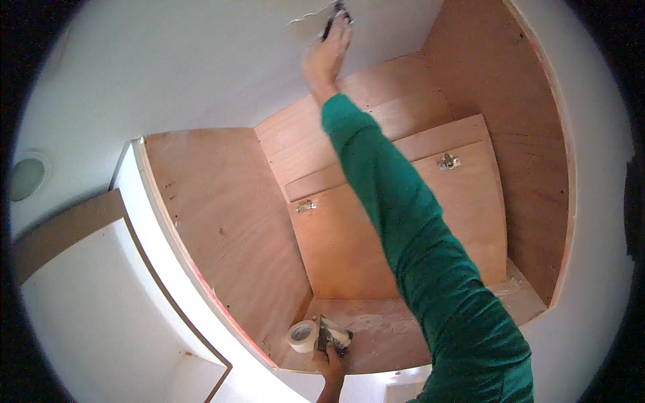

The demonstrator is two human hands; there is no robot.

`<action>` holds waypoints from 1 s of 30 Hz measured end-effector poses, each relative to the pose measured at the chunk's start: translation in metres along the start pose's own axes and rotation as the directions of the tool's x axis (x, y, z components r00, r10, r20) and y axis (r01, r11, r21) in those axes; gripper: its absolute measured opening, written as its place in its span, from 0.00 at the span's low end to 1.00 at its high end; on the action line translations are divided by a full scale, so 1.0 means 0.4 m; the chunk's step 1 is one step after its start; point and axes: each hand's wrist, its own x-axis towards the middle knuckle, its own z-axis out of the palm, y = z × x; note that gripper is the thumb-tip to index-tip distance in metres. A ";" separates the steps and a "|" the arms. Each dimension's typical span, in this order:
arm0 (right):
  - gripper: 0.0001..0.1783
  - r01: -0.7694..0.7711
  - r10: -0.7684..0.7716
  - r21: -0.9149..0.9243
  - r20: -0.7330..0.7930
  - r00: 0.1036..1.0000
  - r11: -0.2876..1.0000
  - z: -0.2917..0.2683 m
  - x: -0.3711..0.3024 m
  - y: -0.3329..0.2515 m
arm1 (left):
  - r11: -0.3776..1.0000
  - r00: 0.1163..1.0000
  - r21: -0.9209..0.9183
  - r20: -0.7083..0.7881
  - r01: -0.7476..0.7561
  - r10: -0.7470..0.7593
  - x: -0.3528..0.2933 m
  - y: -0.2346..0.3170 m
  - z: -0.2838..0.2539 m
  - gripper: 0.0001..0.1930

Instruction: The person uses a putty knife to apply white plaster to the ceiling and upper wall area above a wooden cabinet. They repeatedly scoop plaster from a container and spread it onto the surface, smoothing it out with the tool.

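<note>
My right hand (326,59), at the end of a raised green sleeve, grips a dark putty knife (334,19) against the pale ceiling (201,60). A raised, ragged streak of white filler (306,16) shows just left of the blade. Low down, at the front edge of the wooden cabinet floor, my left hand (329,366) holds a dark-edged scraper (342,341) loaded with whitish filler. Beside it, a roll of cream masking tape (302,336) rests on the cabinet floor.
The open plywood cabinet (215,208) surrounds the work. A loose wooden door panel (463,208) with two metal hinges leans inside it. White smears mark the cabinet floor (383,322). At left are a round ceiling light (30,176) and a white, brown-edged cabinet (87,289).
</note>
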 end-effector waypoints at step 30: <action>0.22 0.028 -0.114 0.123 0.971 -0.212 0.992 -0.900 -0.475 -0.172 | 0.674 0.973 -0.704 0.121 0.224 -0.197 0.202 0.384 0.009 0.19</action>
